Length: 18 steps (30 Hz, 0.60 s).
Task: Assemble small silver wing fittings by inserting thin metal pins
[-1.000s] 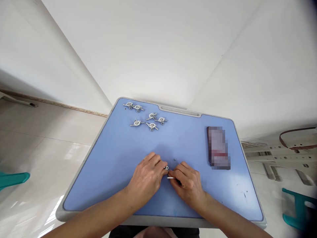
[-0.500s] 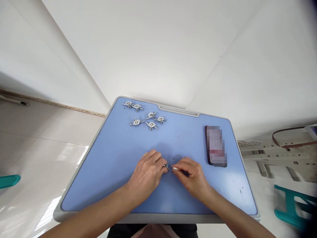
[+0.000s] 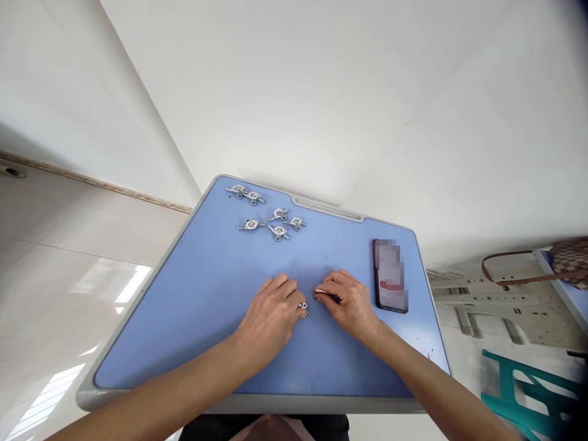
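My left hand (image 3: 274, 312) is closed, fingers bent round a small metal valve (image 3: 304, 307) whose tip sticks out past the thumb and forefinger. To its right, my right hand (image 3: 345, 301) pinches a slim, light-coloured piece (image 3: 324, 291), mostly covered by the fingers; its kind cannot be made out. Its fingertips rest at or just above the blue tabletop (image 3: 206, 294), a short gap from the valve. Farther back on the table lie several similar metal valves (image 3: 278, 232), with flat flanges and thin spouts, in a loose cluster at the left.
A phone (image 3: 390, 275) lies on the right side of the table. A shallow groove (image 3: 328, 208) runs along the far edge, close to the white wall. Beyond the right edge stand a green stool (image 3: 505, 380) and another table with a checkered bag (image 3: 569, 260).
My right hand has moved slightly up and away, to where a tiny metal bit lay; that bit no longer shows. My left hand still grips the valve. The whole view has shifted a little.
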### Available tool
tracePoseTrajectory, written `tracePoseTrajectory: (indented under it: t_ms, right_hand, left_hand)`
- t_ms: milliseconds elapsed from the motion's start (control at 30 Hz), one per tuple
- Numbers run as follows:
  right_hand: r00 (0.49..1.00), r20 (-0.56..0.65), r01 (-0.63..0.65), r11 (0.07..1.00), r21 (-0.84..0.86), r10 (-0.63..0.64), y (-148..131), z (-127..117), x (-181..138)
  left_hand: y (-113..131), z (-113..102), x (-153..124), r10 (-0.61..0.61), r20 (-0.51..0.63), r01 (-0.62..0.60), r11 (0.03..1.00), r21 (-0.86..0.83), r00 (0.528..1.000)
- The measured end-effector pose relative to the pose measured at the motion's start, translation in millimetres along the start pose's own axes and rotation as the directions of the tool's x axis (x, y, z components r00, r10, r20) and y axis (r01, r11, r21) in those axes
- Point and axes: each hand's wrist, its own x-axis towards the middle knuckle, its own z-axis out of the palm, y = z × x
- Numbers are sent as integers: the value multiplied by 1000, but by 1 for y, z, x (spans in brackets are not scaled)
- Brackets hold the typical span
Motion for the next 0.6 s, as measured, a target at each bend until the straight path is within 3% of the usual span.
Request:
tracePoseTrajectory:
  t_ms: [167,400,600]
  right_hand:
    - [999,-4,37,999,-18,-37,-4,0,3]
    - [990,16,135,985,108,-138,-19,-5,-2]
    - [993,66,89,994,63,-93,-24,-9,1]
  left_hand:
    - [-1,0,0,-3,11,3,1000,-5,1000]
    - [-1,-1,0,1,25,-1,1000,2,1000]
    - [-1,0,0,11,0,-11,999,30,1000]
